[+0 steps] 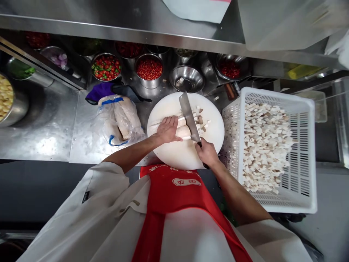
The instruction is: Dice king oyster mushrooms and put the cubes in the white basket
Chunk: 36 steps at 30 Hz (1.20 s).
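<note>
On a round white cutting board (174,154) lie long pale strips of king oyster mushroom (184,131). My left hand (168,129) is laid across the strips, fingers on the far side and thumb on the near side, holding them down. In my right hand (207,153) is the black handle of a cleaver (190,118). Its broad blade stands at the right end of the strips, touching or very close to them; I cannot tell which. Small cut mushroom pieces (203,123) are scattered just right of the blade.
To the right stands a white plastic basket (301,156) partly filled with diced mushroom (267,149). A plastic bag of whole mushrooms (120,122) lies left of the board. Behind are metal bowls of chopped peppers (149,69) and a nearly bare bowl (196,83), under a steel shelf (131,34).
</note>
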### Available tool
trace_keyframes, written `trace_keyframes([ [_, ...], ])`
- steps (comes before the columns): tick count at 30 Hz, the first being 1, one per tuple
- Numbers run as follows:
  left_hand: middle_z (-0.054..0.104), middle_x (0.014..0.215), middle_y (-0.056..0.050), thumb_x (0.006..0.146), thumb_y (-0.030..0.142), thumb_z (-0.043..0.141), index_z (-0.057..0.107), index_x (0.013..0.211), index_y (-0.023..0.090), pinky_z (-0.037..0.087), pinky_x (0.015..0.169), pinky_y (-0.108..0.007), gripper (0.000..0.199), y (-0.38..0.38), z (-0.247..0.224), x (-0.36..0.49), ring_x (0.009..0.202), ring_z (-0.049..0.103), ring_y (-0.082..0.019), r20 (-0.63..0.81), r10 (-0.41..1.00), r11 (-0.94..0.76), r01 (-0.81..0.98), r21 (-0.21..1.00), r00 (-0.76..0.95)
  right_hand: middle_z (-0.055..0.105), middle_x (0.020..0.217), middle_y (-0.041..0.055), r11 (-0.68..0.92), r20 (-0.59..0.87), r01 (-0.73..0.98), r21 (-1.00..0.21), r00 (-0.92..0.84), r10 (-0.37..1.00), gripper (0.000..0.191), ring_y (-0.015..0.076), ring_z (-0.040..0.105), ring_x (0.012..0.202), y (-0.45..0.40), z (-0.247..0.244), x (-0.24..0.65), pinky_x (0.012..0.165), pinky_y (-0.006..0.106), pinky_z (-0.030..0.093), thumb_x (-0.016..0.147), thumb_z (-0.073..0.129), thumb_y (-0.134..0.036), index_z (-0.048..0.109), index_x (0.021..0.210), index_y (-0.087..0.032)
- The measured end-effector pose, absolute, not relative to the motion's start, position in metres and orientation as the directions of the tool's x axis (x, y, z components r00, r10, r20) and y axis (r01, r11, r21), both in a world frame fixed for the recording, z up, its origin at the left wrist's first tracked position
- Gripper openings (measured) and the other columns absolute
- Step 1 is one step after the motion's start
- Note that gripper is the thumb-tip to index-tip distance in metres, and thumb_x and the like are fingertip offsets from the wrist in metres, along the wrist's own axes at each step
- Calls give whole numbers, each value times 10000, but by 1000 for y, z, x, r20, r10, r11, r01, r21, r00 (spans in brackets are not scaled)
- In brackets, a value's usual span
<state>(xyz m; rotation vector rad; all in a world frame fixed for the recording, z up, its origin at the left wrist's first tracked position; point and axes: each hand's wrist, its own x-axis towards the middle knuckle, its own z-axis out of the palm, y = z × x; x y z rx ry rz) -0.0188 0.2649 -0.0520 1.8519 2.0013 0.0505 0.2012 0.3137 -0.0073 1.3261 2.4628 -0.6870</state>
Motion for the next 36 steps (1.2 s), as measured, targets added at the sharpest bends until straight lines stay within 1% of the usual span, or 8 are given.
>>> trace_keyframes([
  [5, 215, 1636, -242, 712, 814, 618, 151, 1575, 9, 101, 1268, -429, 1269, 263, -47, -32, 1530, 202, -368, -339, 939, 177, 929, 324, -60, 748, 829, 111, 445, -405, 833, -328, -550, 730, 324, 279, 699, 805, 301, 31, 221, 639, 303, 406, 963, 406, -372, 631, 1090, -177],
  [8, 261, 1624, -224, 691, 805, 646, 197, 1571, 42, 115, 1262, -449, 1249, 258, -50, -32, 1516, 223, -377, -370, 926, 193, 932, 306, -70, 741, 803, 101, 455, -490, 840, -297, -543, 682, 256, 272, 697, 787, 298, 48, 226, 623, 297, 390, 956, 433, -348, 628, 1024, -197],
  [12, 342, 1574, -230, 711, 743, 690, 256, 1548, 42, 146, 1243, -465, 1175, 252, -53, -22, 1455, 310, -379, -300, 952, 140, 950, 280, -51, 739, 824, 123, 495, -556, 837, -233, -533, 638, 194, 281, 696, 798, 305, 37, 214, 640, 306, 396, 948, 450, -290, 613, 967, -188],
  [19, 393, 1524, -252, 740, 728, 683, 284, 1528, 1, 169, 1233, -490, 1144, 253, -51, -18, 1411, 354, -393, -266, 963, 113, 952, 283, -36, 756, 935, 160, 476, -490, 846, -240, -529, 693, 272, 298, 703, 872, 311, -8, 180, 723, 323, 436, 960, 436, -270, 611, 1120, -136],
  [25, 288, 1597, -258, 743, 780, 638, 226, 1548, -16, 94, 1268, -453, 1205, 252, -45, -32, 1493, 263, -365, -319, 946, 151, 949, 276, -58, 747, 820, 102, 402, -446, 854, -329, -516, 732, 276, 270, 701, 772, 300, 31, 200, 648, 303, 429, 972, 411, -361, 605, 1067, -189],
  [27, 310, 1585, -261, 736, 776, 650, 252, 1539, -17, 125, 1257, -459, 1196, 250, -46, -35, 1481, 276, -375, -325, 943, 175, 942, 286, -76, 732, 759, 78, 372, -493, 858, -355, -510, 705, 252, 254, 688, 711, 295, 48, 210, 617, 297, 417, 964, 429, -372, 605, 1027, -202],
  [30, 387, 1542, -235, 767, 734, 656, 325, 1515, 13, 204, 1219, -452, 1090, 245, -47, -36, 1426, 341, -374, -292, 954, 154, 940, 305, -62, 731, 770, 86, 418, -570, 857, -300, -513, 643, 206, 257, 690, 734, 292, 58, 217, 621, 299, 405, 948, 453, -339, 606, 978, -204],
  [36, 443, 1492, -238, 878, 684, 554, 364, 1496, -2, 277, 1157, -479, 942, 242, -45, -30, 1343, 408, -379, -234, 972, 90, 959, 270, -25, 752, 888, 162, 477, -572, 852, -216, -506, 646, 258, 294, 697, 819, 298, 17, 184, 684, 320, 408, 945, 436, -271, 603, 1086, -134],
])
